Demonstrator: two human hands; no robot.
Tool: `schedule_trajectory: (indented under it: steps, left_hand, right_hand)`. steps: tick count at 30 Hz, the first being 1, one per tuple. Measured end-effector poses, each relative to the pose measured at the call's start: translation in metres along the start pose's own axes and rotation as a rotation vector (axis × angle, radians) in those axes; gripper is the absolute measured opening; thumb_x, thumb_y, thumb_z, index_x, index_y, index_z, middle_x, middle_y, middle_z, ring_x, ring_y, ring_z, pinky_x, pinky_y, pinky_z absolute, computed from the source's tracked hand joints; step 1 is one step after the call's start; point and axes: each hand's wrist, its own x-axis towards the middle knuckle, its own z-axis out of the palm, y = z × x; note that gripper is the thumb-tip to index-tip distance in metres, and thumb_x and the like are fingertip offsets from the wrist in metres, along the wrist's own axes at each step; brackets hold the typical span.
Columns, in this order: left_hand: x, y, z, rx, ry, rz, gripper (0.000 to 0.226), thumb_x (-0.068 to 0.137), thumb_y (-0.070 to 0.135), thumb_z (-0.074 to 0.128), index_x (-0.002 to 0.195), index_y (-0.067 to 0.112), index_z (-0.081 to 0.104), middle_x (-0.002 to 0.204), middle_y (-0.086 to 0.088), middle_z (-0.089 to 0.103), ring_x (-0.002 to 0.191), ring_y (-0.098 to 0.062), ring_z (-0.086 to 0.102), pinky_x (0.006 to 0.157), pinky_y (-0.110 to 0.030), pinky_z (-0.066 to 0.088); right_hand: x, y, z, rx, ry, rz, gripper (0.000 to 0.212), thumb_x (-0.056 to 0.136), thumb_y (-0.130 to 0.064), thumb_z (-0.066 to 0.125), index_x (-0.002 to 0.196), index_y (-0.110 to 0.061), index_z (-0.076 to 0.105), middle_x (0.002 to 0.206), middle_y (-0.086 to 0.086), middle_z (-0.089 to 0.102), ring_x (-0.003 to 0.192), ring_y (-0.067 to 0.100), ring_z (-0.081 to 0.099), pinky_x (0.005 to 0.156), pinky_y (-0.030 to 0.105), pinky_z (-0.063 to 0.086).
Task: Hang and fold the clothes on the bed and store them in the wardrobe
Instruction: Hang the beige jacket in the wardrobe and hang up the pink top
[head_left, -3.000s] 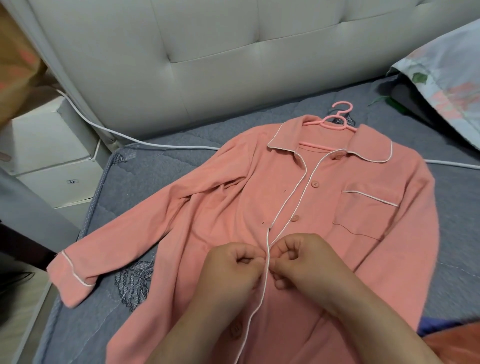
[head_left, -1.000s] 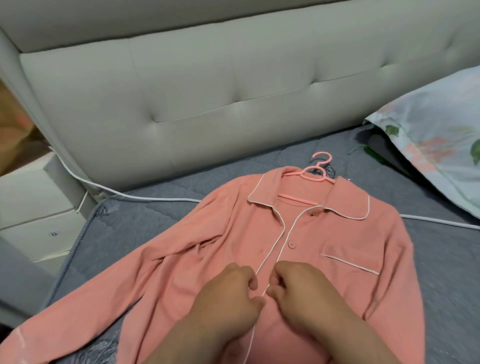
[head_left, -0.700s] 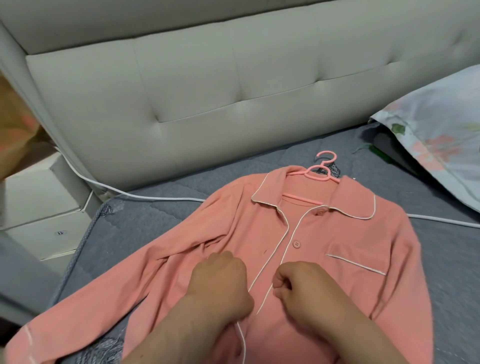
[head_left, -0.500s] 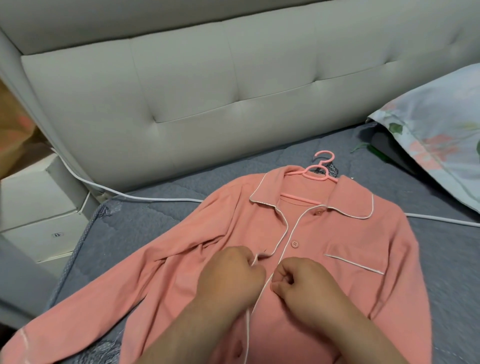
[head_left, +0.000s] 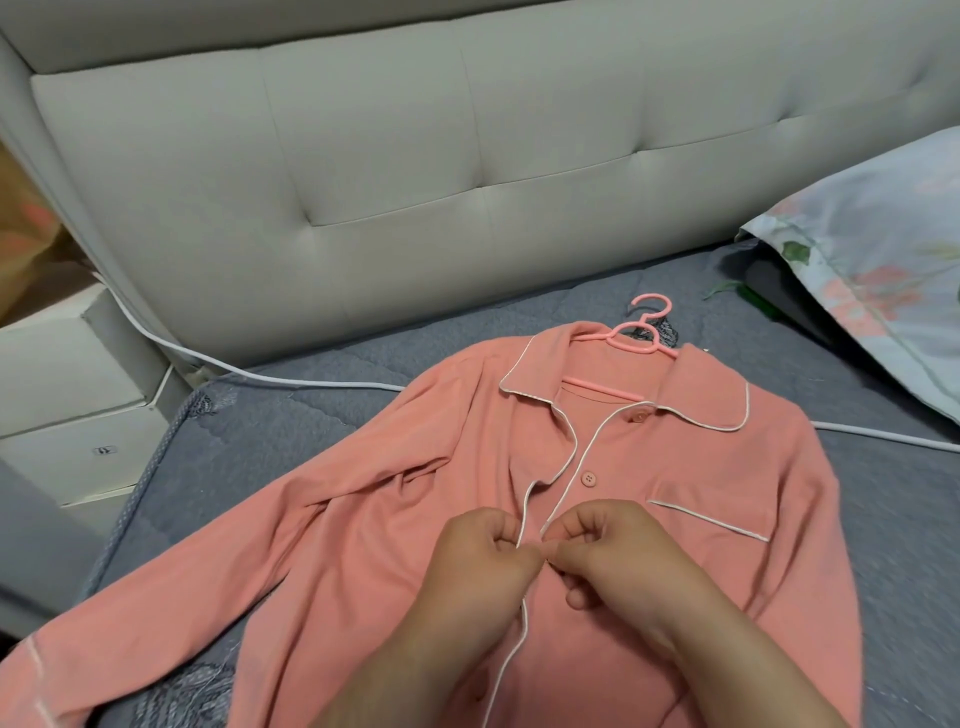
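The pink pyjama shirt (head_left: 415, 519) lies front-up on the grey mattress (head_left: 291, 447). Its collar points toward the headboard (head_left: 415, 182), and it is threaded on a pink hanger (head_left: 641, 343) whose hook pokes out past the collar. Both hands meet at mid-chest on the white-piped front opening. The left hand (head_left: 478, 566) and the right hand (head_left: 623, 556) each have curled fingers pinching their own side's edge, fingertips touching. A button may sit between them, but the fingers hide it. Above the hands the front gapes open, with one button (head_left: 588, 478) showing. The chest pocket (head_left: 711, 540) lies just beside the right hand.

One sleeve stretches out to the mattress's left edge, while the other lies along the shirt's right side. A band of bare mattress runs between the collar and the head edge, crossed by a white cable (head_left: 291, 382). More bare mattress lies to the right, up to a floral pillow (head_left: 872, 270) at the far right corner. A white nightstand (head_left: 67, 389) stands against the left edge by the head corner.
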Motion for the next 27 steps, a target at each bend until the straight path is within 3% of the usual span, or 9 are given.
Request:
schedule_trajectory:
  steps: [4, 8, 12, 17, 20, 23, 27]
  left_hand:
    - [0.003, -0.004, -0.002, -0.036, 0.044, -0.022, 0.007, 0.077, 0.0, 0.062, 0.075, -0.006, 0.058, 0.058, -0.001, 0.041, 0.054, -0.014, 0.034, 0.051, -0.026, 0.031]
    - [-0.003, -0.003, -0.005, -0.259, -0.021, -0.065, 0.013, 0.081, -0.005, 0.066, 0.07, 0.001, 0.062, 0.048, 0.0, 0.046, 0.041, -0.008, 0.035, 0.041, -0.018, 0.03]
    - [-0.006, -0.004, -0.009, -0.397, -0.051, -0.098, 0.002, 0.081, -0.008, 0.065, 0.081, -0.006, 0.067, 0.048, 0.0, 0.052, 0.037, -0.005, 0.039, 0.038, -0.014, 0.033]
    - [-0.008, -0.001, -0.011, -0.428, -0.103, -0.127, 0.03, 0.084, -0.005, 0.055, 0.07, 0.01, 0.076, 0.071, -0.011, 0.073, 0.061, -0.012, 0.067, 0.054, -0.019, 0.052]
    - [-0.008, -0.003, -0.009, -0.425, -0.065, -0.134, 0.02, 0.079, -0.01, 0.065, 0.071, 0.006, 0.074, 0.067, -0.011, 0.07, 0.056, -0.015, 0.065, 0.052, -0.02, 0.053]
    - [-0.008, -0.004, -0.007, -0.405, -0.015, -0.133, 0.016, 0.077, -0.014, 0.067, 0.077, 0.003, 0.068, 0.061, -0.011, 0.06, 0.049, -0.016, 0.057, 0.049, -0.022, 0.051]
    - [-0.01, -0.004, -0.003, -0.313, 0.029, -0.055, 0.014, 0.076, -0.011, 0.069, 0.077, 0.003, 0.066, 0.056, -0.005, 0.06, 0.047, -0.013, 0.053, 0.047, -0.021, 0.046]
  right_hand:
    - [0.0, 0.0, -0.001, 0.076, -0.022, 0.009, 0.012, 0.081, -0.001, 0.068, 0.071, -0.007, 0.07, 0.056, 0.006, 0.058, 0.049, 0.016, 0.054, 0.056, 0.029, 0.05]
    - [-0.001, -0.001, -0.001, 0.112, -0.038, 0.011, 0.004, 0.081, 0.001, 0.07, 0.078, -0.001, 0.07, 0.056, 0.006, 0.06, 0.05, 0.013, 0.055, 0.055, 0.025, 0.053]
    - [-0.001, -0.002, 0.0, 0.103, -0.035, 0.017, 0.006, 0.08, 0.002, 0.072, 0.077, -0.002, 0.068, 0.054, 0.004, 0.059, 0.048, 0.012, 0.055, 0.055, 0.026, 0.055]
    - [-0.001, -0.003, 0.002, 0.049, -0.004, 0.024, 0.008, 0.079, -0.001, 0.074, 0.074, -0.004, 0.068, 0.053, 0.004, 0.061, 0.047, 0.015, 0.056, 0.057, 0.031, 0.054]
    - [-0.002, -0.003, 0.001, 0.041, -0.011, 0.013, 0.01, 0.078, -0.003, 0.075, 0.071, -0.007, 0.069, 0.053, 0.006, 0.06, 0.045, 0.016, 0.054, 0.052, 0.027, 0.051]
    - [-0.003, -0.002, -0.001, 0.066, -0.045, 0.001, 0.005, 0.08, -0.004, 0.074, 0.075, -0.003, 0.072, 0.056, 0.008, 0.059, 0.05, 0.015, 0.055, 0.057, 0.027, 0.052]
    - [-0.003, -0.005, 0.0, 0.166, -0.094, 0.028, 0.021, 0.086, -0.012, 0.068, 0.066, -0.009, 0.071, 0.062, 0.006, 0.062, 0.055, 0.012, 0.058, 0.058, 0.026, 0.055]
